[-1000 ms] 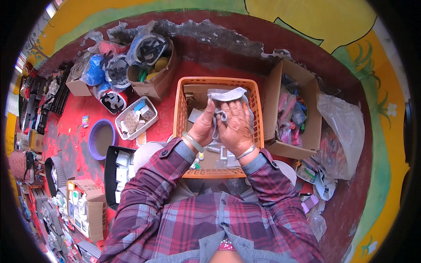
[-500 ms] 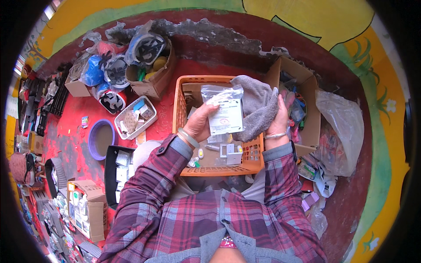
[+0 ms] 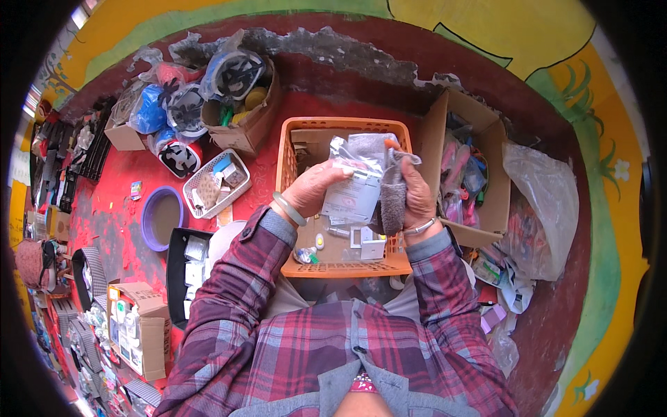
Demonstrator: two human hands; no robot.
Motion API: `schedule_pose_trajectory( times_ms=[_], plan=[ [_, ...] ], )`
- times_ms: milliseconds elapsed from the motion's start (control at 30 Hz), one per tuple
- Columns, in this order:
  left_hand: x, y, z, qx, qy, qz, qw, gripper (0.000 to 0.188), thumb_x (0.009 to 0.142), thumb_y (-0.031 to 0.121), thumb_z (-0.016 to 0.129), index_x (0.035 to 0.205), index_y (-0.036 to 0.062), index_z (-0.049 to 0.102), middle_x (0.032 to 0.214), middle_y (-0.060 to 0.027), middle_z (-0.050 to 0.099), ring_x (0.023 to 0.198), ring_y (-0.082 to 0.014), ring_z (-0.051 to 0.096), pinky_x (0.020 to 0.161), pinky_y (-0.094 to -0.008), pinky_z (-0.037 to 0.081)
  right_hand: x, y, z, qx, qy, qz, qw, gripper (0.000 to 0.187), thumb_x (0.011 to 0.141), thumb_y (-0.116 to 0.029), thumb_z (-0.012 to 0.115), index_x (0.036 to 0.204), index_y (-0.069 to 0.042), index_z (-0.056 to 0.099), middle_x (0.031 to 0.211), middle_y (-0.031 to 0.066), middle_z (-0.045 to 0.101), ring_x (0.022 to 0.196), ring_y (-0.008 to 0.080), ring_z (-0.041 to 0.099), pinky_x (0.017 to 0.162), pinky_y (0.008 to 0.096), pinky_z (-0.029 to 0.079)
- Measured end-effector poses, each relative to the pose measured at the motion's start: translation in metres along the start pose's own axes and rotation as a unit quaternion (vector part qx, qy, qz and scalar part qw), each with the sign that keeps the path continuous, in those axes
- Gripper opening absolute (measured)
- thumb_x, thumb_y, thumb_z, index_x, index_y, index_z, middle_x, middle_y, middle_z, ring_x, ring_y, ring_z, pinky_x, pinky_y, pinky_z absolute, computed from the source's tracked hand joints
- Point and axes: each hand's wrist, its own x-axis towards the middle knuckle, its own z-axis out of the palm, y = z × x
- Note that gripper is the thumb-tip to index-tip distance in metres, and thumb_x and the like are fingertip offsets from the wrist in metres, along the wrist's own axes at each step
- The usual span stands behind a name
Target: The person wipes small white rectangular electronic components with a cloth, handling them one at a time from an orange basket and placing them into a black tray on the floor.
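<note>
My left hand (image 3: pixel 313 189) is closed on a clear plastic bag (image 3: pixel 356 194) with a flat white printed packet inside, the thumb lying on top. A grey towel-like cloth (image 3: pixel 393 201) is gripped in my right hand (image 3: pixel 417 198), partly bunched against the bag's right side. Both are held over an orange plastic basket (image 3: pixel 333 268). Inside it lie a white square box (image 3: pixel 373 249), a small white oval piece (image 3: pixel 319 241) and a bagged item with green and blue parts (image 3: pixel 306 255). Cardboard lines its bottom.
To the right stands an open cardboard box (image 3: pixel 479 236) with colourful packaged things. On the left are a white basket (image 3: pixel 243 186), a purple basin (image 3: pixel 147 233) and a black tray (image 3: pixel 178 278) of white packs. Wrapped helmets (image 3: pixel 236 75) sit farther back.
The cloth, spread out behind the packet before, is now bunched smaller beside it. The bag has tilted and come lower, and my right hand has moved left and down.
</note>
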Motion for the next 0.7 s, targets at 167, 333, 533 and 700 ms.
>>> schedule_pose_trajectory(
  times_ms=[167, 333, 533, 700],
  plan=[
    [0.002, -0.007, 0.001, 0.028, -0.023, -0.031, 0.999, 0.035, 0.085, 0.014, 0.065, 0.117, 0.002, 0.056, 0.111, -0.005, 0.061, 0.101, -0.0141, 0.058, 0.09, -0.0311, 0.046, 0.004, 0.01, -0.016, -0.135, 0.109, -0.061, 0.983, 0.021, 0.09, -0.005, 0.059, 0.11, -0.003, 0.064, 0.099, 0.0017, 0.065, 0.091, 0.0117, 0.061, 0.079, 0.0236, 0.051],
    [0.003, -0.011, 0.003, 0.043, -0.052, -0.033, 0.997, 0.054, 0.077, 0.008, 0.071, 0.126, 0.0016, 0.05, 0.115, -0.0057, 0.061, 0.103, -0.0155, 0.059, 0.091, -0.0309, 0.046, 0.006, 0.007, -0.022, -0.163, 0.149, -0.095, 0.971, 0.019, 0.089, 0.001, 0.057, 0.107, -0.001, 0.063, 0.094, 0.0067, 0.066, 0.081, 0.0137, 0.063, 0.073, 0.0253, 0.053],
    [0.003, -0.011, 0.003, 0.071, -0.052, -0.048, 0.995, 0.055, 0.076, 0.005, 0.07, 0.127, 0.0016, 0.049, 0.117, -0.0068, 0.06, 0.105, -0.0168, 0.058, 0.093, -0.0312, 0.046, 0.009, -0.001, -0.043, -0.136, 0.207, -0.12, 0.961, 0.019, 0.086, 0.002, 0.058, 0.104, 0.0, 0.064, 0.09, 0.0083, 0.066, 0.074, 0.0155, 0.065, 0.067, 0.0267, 0.054],
    [-0.003, -0.009, -0.004, 0.064, -0.038, -0.058, 0.996, 0.054, 0.077, 0.003, 0.069, 0.127, 0.0017, 0.049, 0.115, -0.0076, 0.061, 0.104, -0.0175, 0.059, 0.092, -0.0319, 0.047, 0.013, -0.05, -0.063, -0.052, 0.208, -0.186, 0.959, 0.019, 0.094, -0.014, 0.051, 0.108, -0.004, 0.059, 0.091, 0.0168, 0.066, 0.072, 0.0278, 0.066, 0.061, 0.0381, 0.058]
  ],
)
